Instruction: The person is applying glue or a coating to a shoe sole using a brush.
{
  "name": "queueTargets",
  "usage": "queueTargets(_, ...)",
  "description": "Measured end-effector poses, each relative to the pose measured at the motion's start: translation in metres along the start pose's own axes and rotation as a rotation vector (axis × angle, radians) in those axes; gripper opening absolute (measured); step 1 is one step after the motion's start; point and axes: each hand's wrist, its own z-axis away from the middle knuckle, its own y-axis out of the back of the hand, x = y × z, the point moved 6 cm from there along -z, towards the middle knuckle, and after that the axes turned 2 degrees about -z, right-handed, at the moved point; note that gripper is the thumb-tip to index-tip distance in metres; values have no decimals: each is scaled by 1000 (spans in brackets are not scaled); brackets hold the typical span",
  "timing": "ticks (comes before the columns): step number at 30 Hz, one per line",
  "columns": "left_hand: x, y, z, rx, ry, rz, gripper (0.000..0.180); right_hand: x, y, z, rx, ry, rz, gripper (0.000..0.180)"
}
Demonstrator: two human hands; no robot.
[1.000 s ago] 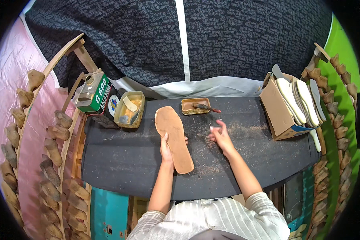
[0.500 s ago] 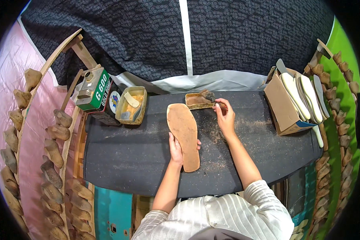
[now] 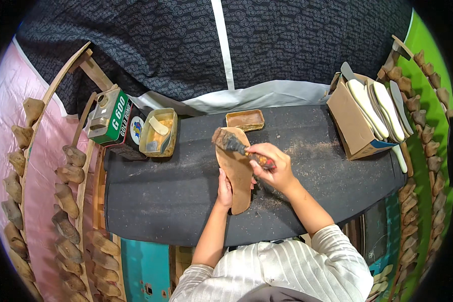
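Nearer the wearer than the shallow tray [image 3: 251,127], the left hand [image 3: 225,191] grips a shoe sole [image 3: 236,173] by its edges; the right hand [image 3: 273,169] grasps a paintbrush [image 3: 234,144] over it. Steady support and light, even strokes seem best.

I saw tan sole [image 3: 238,173] near view's centre, broad end toward twelve, narrow end toward six. Brush [image 3: 239,147], dark and crusted, slanted across sole's upper part, bristles [image 3: 218,136] toward ten, red-marked handle [image 3: 268,163] toward four.
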Motion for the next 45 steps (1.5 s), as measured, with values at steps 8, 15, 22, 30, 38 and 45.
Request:
queueTargets(8,0,2,1,-38,-18,-22,73,-6,9,3,45,11,12,24)
queueTargets(15,-4,-1,0,-59,23,-44,73,5,17,-4,176,-92,50,20)
queueTargets(22,2,-5,2,-20,1,-29,74,-13,9,1,-43,1,11,23)
queueTargets(30,0,-1,2,-68,-16,-42,74,-17,15,-9,65,22,74,21)
queueTargets(38,5,1,4,-7,-1,-25,74,-16,10,-3,-149,30,-73,21)
queueTargets(45,14,-2,9,123,-32,-219,75,-10,6,1,-287,44,-166,22)
